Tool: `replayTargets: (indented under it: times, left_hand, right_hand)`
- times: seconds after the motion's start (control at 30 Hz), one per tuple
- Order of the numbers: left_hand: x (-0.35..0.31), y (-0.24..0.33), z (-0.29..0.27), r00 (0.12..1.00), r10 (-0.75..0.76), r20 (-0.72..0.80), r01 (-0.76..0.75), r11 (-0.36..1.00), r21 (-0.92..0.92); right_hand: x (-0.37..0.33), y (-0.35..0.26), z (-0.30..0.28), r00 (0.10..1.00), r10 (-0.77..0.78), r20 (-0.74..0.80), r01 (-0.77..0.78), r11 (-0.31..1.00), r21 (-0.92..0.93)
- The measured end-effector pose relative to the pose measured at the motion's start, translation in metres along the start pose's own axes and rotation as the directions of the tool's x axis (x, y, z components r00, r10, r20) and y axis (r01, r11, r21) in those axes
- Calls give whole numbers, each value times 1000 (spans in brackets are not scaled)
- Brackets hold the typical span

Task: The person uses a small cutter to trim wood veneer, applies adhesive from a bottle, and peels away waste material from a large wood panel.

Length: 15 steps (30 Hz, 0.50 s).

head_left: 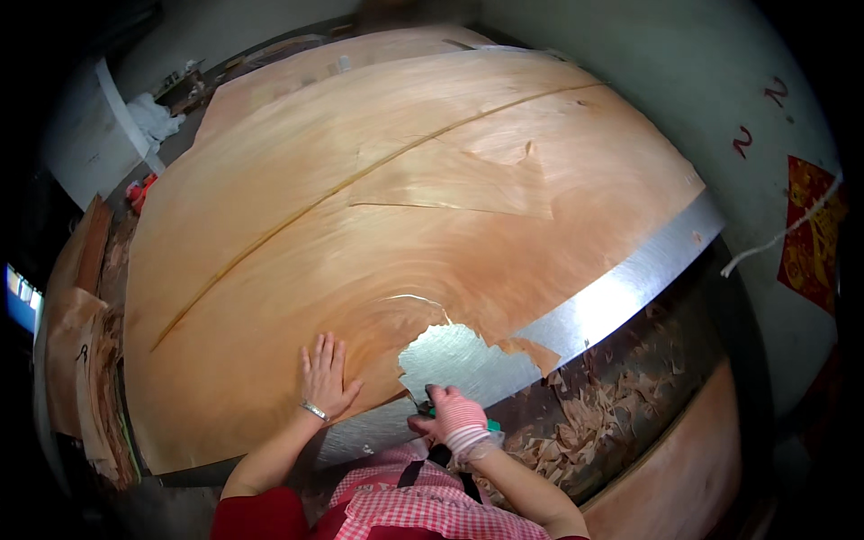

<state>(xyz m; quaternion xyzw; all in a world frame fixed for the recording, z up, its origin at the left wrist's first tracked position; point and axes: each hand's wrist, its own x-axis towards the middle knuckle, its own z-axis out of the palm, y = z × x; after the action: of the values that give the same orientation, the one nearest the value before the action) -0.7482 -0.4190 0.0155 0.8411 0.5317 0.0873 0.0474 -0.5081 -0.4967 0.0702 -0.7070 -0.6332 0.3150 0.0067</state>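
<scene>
1. Your left hand [328, 382] lies flat on the big, thin wood sheet [243, 333], with its thumb spread out to the right.
2. Your right hand [453, 416], in a striped glove [465, 412], is curled around a green tool [493, 426]. The hand hides most of it.
3. The wood sheet lies on shiny metal [468, 364], which shows through a ragged gap at the near edge.
4. A long, thin strip [338, 187] lies across the sheet, farther than your hands.
5. Wood scraps [601, 412] lie at the near right.
</scene>
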Motion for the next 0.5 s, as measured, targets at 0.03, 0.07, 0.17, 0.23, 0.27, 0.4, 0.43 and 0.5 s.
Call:
replayTargets:
  times: [0.03,0.07,0.17,0.23,0.27,0.4,0.43,0.5]
  left_hand:
    - [2,2,-4,1000,-6,13,6,1000,-12]
    - [3,3,-5,1000,-18,14,18,1000,-13]
    - [1,14,1,998,-42,44,44,998,-46]
    - [-1,41,16,995,-32,93,42,993,-108]
    - [5,56,15,994,-31,108,45,990,-133]
    - [7,69,22,996,-61,65,70,986,-150]
    - [8,68,22,995,-64,71,74,986,-147]
    - [9,70,21,994,-70,84,82,986,-142]
  right_hand:
    - [8,-3,4,1000,-7,5,7,1000,-22]
    - [14,0,8,999,-49,11,50,998,-47]
    - [28,9,11,988,-153,35,156,981,-116]
    - [31,10,-2,981,-187,42,192,970,-152]
    - [37,11,-8,977,-211,27,213,962,-174]
    - [61,16,-27,939,-342,34,338,900,-274]
    - [66,17,-29,923,-381,54,380,876,-297]
    - [70,18,-32,925,-368,91,378,875,-303]
